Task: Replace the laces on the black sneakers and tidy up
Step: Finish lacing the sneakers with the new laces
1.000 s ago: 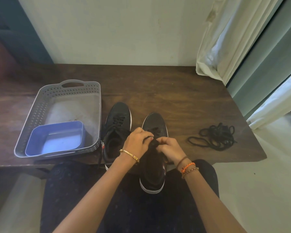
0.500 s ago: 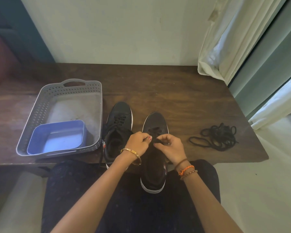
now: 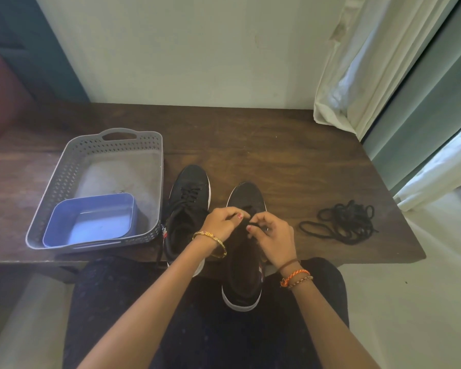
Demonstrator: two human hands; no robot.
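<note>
right sneaker (image 3: 244, 265) is overhung off the surface (image 3: 290, 161) edge onto the lap | its lace (image 3: 254, 224) is pinched in left grip (image 3: 224, 225) and right grip (image 3: 273, 241) | left sneaker (image 3: 188, 206) is set beside tray (image 3: 64, 179) | loose laces (image 3: 343, 222) are piled to the right

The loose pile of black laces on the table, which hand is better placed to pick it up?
Right. The right hand is nearer the lace pile; the left hand would have to cross the sneaker.
</note>
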